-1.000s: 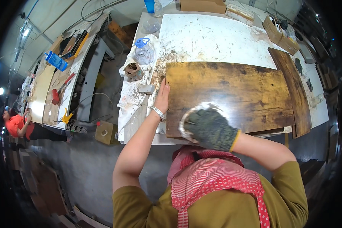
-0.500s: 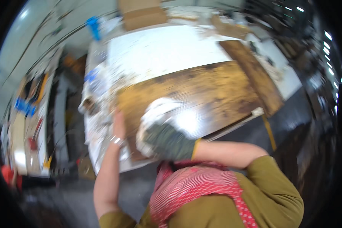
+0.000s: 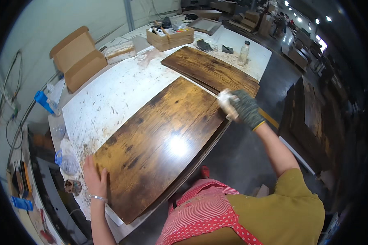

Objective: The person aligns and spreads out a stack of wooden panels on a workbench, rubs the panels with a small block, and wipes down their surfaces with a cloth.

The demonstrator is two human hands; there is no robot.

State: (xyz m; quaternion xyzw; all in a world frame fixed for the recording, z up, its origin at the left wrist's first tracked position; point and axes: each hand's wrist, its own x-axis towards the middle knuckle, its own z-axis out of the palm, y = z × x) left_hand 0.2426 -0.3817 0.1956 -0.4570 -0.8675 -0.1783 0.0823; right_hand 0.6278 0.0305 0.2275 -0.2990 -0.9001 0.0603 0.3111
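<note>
A brown wood-grain board (image 3: 151,151) lies on the table with light glaring off its glossy face. My bare left hand (image 3: 95,178), with a bracelet at the wrist, rests against the board's left end, thumb and fingers apart. At the opposite end, my right hand (image 3: 247,108) wears a dark knitted glove with a yellow cuff. It is closed around a white cloth (image 3: 227,102), which touches the board's far right corner and is slightly blurred. Behind that corner lies a second brown wood-grain board (image 3: 212,68).
The white tabletop (image 3: 98,110) is spattered brown. On it stand an open cardboard box (image 3: 79,61), a carton of supplies (image 3: 169,38), a glass bottle (image 3: 243,53), a plastic jug (image 3: 67,162) and a stained cup (image 3: 72,187). More boards (image 3: 304,118) are stacked at the right.
My right hand has carried the cloth from the board's near left part to its far right corner. My view has turned, and my left hand stays by the left end.
</note>
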